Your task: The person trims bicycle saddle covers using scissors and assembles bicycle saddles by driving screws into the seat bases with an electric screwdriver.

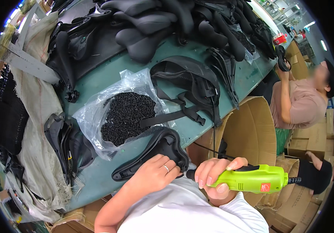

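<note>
My left hand (154,173), with a ring on one finger, presses down on a black bicycle saddle (155,150) lying upside down at the near edge of the green table (108,77). My right hand (215,176) grips a lime-green electric screwdriver (254,178), held level with its tip pointing left toward the saddle's wide end. A black cord runs from the tool's rear. Just beyond the saddle lies an open clear plastic bag of small black screws (126,116).
Piles of black saddles (167,23) cover the table's far side. Black saddle shells (198,83) lie in the middle, more parts (64,141) at the left. An open cardboard box (248,128) stands right of the table. Another person (302,101) works at the right, holding a saddle.
</note>
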Demonstrator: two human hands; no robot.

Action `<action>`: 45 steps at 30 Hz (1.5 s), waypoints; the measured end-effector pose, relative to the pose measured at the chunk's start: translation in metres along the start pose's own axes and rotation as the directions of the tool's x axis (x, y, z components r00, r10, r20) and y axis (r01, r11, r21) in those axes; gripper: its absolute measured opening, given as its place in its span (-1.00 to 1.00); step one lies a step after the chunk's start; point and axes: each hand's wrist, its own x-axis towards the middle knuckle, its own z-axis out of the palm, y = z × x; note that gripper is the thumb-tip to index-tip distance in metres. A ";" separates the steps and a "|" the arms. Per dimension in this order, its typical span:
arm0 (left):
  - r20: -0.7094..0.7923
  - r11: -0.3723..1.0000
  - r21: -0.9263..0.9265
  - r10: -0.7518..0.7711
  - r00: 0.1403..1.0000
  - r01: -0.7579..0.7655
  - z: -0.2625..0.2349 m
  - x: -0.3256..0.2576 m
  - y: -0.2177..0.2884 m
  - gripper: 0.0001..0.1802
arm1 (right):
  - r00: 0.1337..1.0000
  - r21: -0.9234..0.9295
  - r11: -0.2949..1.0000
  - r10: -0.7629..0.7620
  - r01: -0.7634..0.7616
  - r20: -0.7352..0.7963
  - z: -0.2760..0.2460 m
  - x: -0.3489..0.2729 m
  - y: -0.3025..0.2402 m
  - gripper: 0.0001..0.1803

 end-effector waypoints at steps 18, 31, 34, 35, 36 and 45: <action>-0.320 0.697 0.413 -0.492 0.810 0.586 -0.039 -0.007 -0.096 -0.87 | 0.977 -0.116 0.979 -0.152 0.170 0.150 -0.020 -0.018 0.003 -0.50; -0.467 0.743 0.115 -0.545 0.696 0.659 -0.035 -0.001 -0.065 -0.66 | 0.983 -0.190 0.979 -0.036 0.071 0.181 -0.028 -0.032 0.015 -0.44; -0.342 0.965 0.031 -0.233 0.910 0.259 -0.007 -0.001 -0.022 -0.83 | 0.970 -0.153 0.978 -0.108 0.143 0.217 -0.028 -0.032 0.019 -0.39; -0.318 0.977 -0.118 -0.206 0.926 0.177 0.006 -0.003 -0.013 -0.85 | 0.971 -0.151 0.979 -0.100 0.134 0.218 -0.026 -0.029 0.019 -0.39; -0.286 0.978 -0.071 -0.206 0.936 0.194 0.022 -0.012 -0.012 -0.84 | 0.957 -0.155 0.982 -0.064 0.111 0.284 -0.025 -0.023 0.015 -0.40; -0.248 0.950 -0.079 -0.312 0.917 0.302 0.037 -0.011 -0.015 -0.81 | 0.928 -0.121 0.990 -0.022 0.071 0.372 -0.029 -0.016 0.021 -0.43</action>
